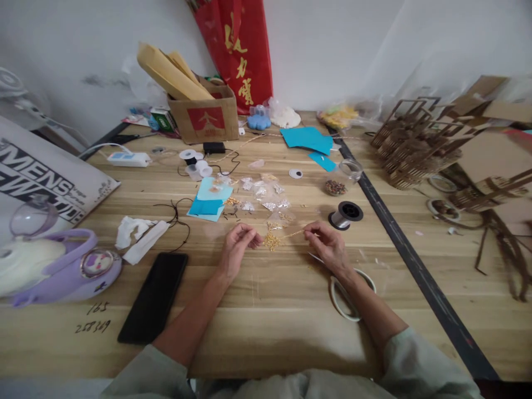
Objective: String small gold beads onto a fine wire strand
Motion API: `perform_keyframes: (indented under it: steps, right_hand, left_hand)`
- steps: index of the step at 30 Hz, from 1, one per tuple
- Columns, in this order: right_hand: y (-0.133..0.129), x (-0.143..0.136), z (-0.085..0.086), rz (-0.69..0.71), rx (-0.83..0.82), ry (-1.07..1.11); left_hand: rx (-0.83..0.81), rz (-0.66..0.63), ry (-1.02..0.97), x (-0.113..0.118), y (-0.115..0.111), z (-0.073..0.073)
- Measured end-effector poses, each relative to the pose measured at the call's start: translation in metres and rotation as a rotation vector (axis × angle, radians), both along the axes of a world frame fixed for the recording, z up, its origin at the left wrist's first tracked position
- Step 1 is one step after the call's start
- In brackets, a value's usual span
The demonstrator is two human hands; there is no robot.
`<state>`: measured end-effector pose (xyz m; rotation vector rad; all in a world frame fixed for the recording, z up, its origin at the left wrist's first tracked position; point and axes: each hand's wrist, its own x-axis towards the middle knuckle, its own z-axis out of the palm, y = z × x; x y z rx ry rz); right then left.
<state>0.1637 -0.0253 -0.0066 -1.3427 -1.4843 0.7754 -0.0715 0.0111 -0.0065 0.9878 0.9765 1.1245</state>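
A small heap of gold beads (pixel 272 240) lies on the wooden table between my two hands. My right hand (pixel 326 243) pinches one end of a thin gold beaded strand (pixel 292 235) that runs left toward the heap. Just left of the beads is my left hand (pixel 241 241), its thumb and fingers pressed together; what it holds, if anything, is too small to name. White-handled scissors (pixel 337 299) lie partly under my right forearm. Small plastic bags of beads (pixel 270 191) are spread beyond the heap.
A wire spool (pixel 346 215) and a jar of beads (pixel 338 185) stand right of centre. On the left are a black phone (pixel 153 296), white tissue (pixel 143 238) and a purple kettle (pixel 75 266). Blue cards (pixel 208 202) lie left of the bags. Brown baskets (pixel 415 144) stand far right.
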Motion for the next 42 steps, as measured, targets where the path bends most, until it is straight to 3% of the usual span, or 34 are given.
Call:
perform_keyframes:
  steps: [12,20,42]
  right_hand:
    - [-0.002,-0.005,0.002,0.013,-0.116,0.164]
    - [-0.001,-0.001,-0.003,0.011,-0.086,0.192]
    - [0.001,-0.002,-0.002,0.004,-0.055,0.202]
  left_hand:
    - [0.007,-0.044,0.060,0.005,-0.003,0.002]
    - [0.063,0.015,0.110,0.002,-0.003,0.006]
    - [0.053,0.179,0.021,-0.005,0.006,0.001]
